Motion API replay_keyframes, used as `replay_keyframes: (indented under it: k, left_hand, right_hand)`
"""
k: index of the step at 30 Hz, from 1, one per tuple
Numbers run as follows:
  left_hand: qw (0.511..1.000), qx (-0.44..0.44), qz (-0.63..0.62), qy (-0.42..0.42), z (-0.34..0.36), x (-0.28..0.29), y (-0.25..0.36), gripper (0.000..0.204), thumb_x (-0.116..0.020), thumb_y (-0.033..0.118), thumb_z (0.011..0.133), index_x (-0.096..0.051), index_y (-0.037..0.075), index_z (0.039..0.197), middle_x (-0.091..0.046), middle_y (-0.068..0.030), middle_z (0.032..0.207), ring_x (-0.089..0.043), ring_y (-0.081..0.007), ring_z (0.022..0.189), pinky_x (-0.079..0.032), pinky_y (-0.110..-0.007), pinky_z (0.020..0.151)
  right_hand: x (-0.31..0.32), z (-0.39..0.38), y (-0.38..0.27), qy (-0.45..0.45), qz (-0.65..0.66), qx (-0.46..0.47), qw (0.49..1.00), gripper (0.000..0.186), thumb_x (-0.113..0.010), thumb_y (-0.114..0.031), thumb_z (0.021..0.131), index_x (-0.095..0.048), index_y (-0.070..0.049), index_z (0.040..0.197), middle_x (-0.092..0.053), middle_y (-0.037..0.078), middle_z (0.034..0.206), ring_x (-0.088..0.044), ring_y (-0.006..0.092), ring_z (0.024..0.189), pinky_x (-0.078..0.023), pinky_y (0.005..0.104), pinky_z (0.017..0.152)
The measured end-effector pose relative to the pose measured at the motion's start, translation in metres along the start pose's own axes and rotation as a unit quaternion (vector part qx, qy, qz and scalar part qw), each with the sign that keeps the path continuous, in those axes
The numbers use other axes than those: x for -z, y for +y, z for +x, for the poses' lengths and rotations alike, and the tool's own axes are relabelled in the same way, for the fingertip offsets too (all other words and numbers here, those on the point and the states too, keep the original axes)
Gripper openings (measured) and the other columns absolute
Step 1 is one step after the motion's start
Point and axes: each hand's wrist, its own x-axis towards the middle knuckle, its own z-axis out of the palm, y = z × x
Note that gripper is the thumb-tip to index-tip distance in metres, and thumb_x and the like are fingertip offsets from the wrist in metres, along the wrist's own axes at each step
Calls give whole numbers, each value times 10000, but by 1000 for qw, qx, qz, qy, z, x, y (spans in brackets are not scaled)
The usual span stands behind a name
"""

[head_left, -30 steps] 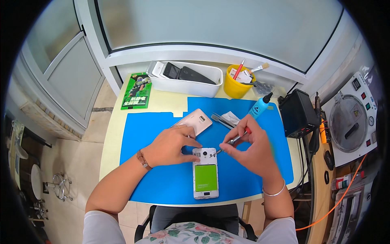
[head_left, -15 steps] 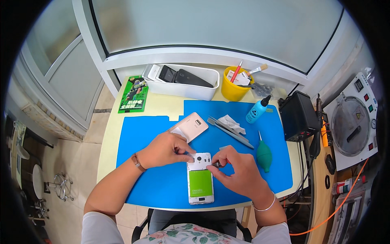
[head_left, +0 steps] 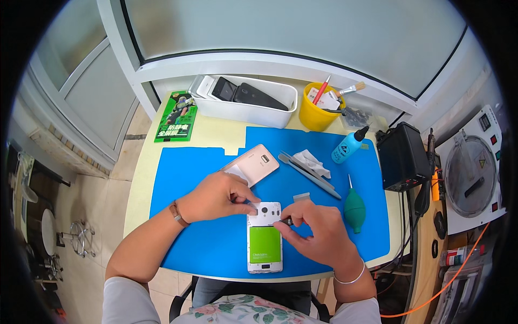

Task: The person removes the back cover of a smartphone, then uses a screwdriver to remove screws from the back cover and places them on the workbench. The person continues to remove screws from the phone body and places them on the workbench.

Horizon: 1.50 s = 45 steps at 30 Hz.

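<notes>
A smartphone (head_left: 265, 220) with its back off lies on the blue mat, a bright green battery (head_left: 266, 244) showing in its lower part. My left hand (head_left: 218, 198) is closed at the phone's upper left corner, thumb and forefinger pinching its edge. Between the bent fingers of my right hand (head_left: 318, 227) is a short dark tool (head_left: 287, 221), mostly hidden, its kind unclear. The fingertips there meet the phone's right edge, just above the battery. A pinkish-gold phone back cover (head_left: 258, 164) lies beyond my left hand, partly covered by it.
On the blue mat (head_left: 199, 248) lie grey tweezers (head_left: 310, 175), a crumpled white tissue (head_left: 313, 162), a green air blower (head_left: 354, 209) and a blue bottle (head_left: 348, 147). Behind stand a white bin (head_left: 243, 112) of phones and a yellow cup (head_left: 315, 116). A black box (head_left: 402, 156) stands right.
The whole view has shifted slightly. Both hands keep nearly the same place at the phone, and the right fingers still hold the small dark tool.
</notes>
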Motion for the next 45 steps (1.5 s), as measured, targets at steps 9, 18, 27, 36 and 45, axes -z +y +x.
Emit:
replay_keyframes:
  k: [9,18,27,36,45]
  left_hand:
    - [1000,7,8,1,2,2,1,240,-917,274,818,-864,156,1020,-634,11,673,-568,-138,602,-431,-306,581]
    - [1000,-4,6,-1,2,0,-1,278,-923,284,816,-868,163,1061,-629,-2,679,-549,-123,611,-401,-304,568]
    - [998,-43,-26,-38,3,7,-11,287,-885,238,863,-850,146,1133,-630,-36,686,-553,-145,599,-398,-316,574]
    - [997,-42,-23,-53,1,13,-8,289,-881,190,858,-846,168,1144,-639,-14,713,-578,-153,638,-445,-322,623]
    - [997,-11,-31,-65,3,12,-9,257,-889,202,846,-858,183,1101,-674,-12,748,-608,-146,677,-461,-309,644]
  right_hand:
    - [-3,0,2,-1,-8,-1,1000,289,-899,-102,848,-636,-80,963,-623,48,750,-613,161,581,-417,284,481]
    - [-5,4,-6,-45,-22,6,999,244,-858,-67,867,-655,-87,1000,-649,78,763,-646,228,598,-450,309,515]
    - [-15,8,-11,-8,-102,-100,990,355,-850,-132,895,-499,-91,929,-607,63,690,-676,209,566,-447,305,483]
    - [0,17,-8,-64,-33,-28,997,390,-884,-192,871,-522,-103,987,-668,56,717,-688,187,579,-455,308,482]
    - [-9,24,-11,-77,-109,-67,989,410,-932,-195,819,-547,-82,907,-697,69,735,-745,175,626,-519,261,523]
